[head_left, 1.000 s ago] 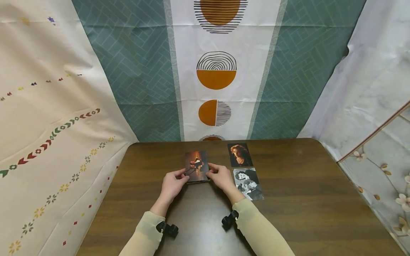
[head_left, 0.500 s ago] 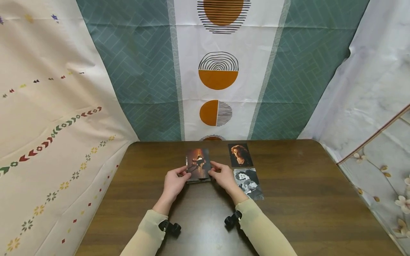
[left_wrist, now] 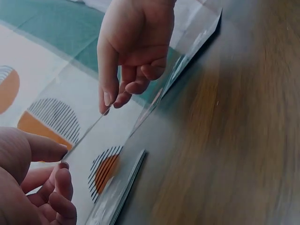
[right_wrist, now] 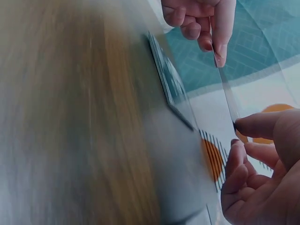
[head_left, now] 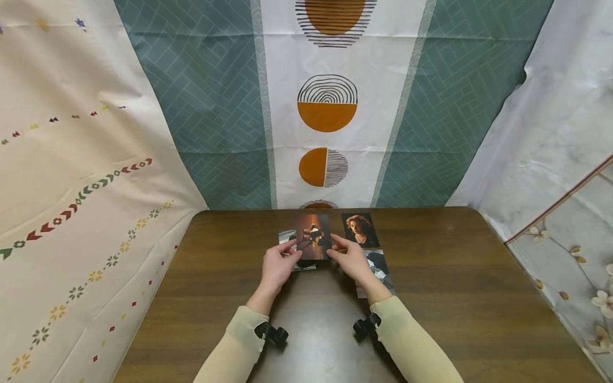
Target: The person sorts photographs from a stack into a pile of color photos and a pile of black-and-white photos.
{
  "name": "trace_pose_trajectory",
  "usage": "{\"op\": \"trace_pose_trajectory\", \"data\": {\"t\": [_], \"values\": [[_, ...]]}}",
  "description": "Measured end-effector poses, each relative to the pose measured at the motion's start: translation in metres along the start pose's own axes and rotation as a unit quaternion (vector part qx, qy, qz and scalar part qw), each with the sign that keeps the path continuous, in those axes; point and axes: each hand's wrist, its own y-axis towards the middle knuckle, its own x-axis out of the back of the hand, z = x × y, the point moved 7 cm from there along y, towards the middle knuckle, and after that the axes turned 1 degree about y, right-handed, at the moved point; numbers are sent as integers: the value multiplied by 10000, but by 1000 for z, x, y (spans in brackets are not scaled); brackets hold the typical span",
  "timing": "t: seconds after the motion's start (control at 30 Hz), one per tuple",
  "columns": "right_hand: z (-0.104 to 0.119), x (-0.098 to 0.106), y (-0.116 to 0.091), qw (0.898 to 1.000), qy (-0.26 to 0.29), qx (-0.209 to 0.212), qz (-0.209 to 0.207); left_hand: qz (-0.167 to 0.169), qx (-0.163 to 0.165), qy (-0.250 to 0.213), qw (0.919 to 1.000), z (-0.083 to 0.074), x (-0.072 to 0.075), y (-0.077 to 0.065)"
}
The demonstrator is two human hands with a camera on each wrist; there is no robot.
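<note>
My left hand (head_left: 279, 264) and right hand (head_left: 353, 259) pinch the two side edges of a colour photo (head_left: 313, 238) with a dark, orange-toned picture. Both wrist views show this photo nearly edge-on, raised off the table, a thin line (left_wrist: 87, 132) between thumbs and fingers. Below and to its left lies a stack of photos (head_left: 286, 237), black-and-white on top and partly covered by the held one. In the right wrist view the stack (right_wrist: 172, 86) lies flat, its layered edge showing. Close to my right hand is a black-and-white photo (head_left: 377, 261), partly hidden by that hand and wrist.
A colour portrait photo (head_left: 361, 230) lies behind the black-and-white one, towards the table's far edge. The brown wooden table (head_left: 445, 298) ends at a patterned cloth backdrop (head_left: 217, 106). Cloths also hang at the left (head_left: 72, 202) and right (head_left: 565, 213).
Both hands have lifted the colour photo off the stack and carried it to the right, uncovering the black-and-white photo on top of the stack. The photos at the right have stayed put.
</note>
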Motion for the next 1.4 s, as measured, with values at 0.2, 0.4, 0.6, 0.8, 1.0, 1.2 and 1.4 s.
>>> {"op": "trace_pose_trajectory", "data": {"t": [0.2, 0.4, 0.6, 0.8, 1.0, 1.2, 1.4], "values": [[-11, 23, -5, 9998, -188, -31, 75, 42, -168, -87, 9998, -8, -22, 0], [-18, 40, -10, 9996, -172, -142, 166, 149, -181, -189, 9995, -11, -43, -1], [-24, 59, -13, 9988, -443, -169, 106, 287, -215, -133, 9993, -12, -63, 0], [-33, 77, -16, 9977, -629, -237, 58, 426, -267, -38, 9987, -17, -83, 2], [-38, 92, -16, 9973, -682, -269, 2, 497, -355, 109, 9981, -21, -102, 7], [-43, 103, -11, 9960, -784, -427, 14, 564, -501, 532, 9957, -24, -119, 17], [-50, 112, -1, 9954, -788, -548, 65, 657, -471, 784, 9936, -27, -132, 26]]}}
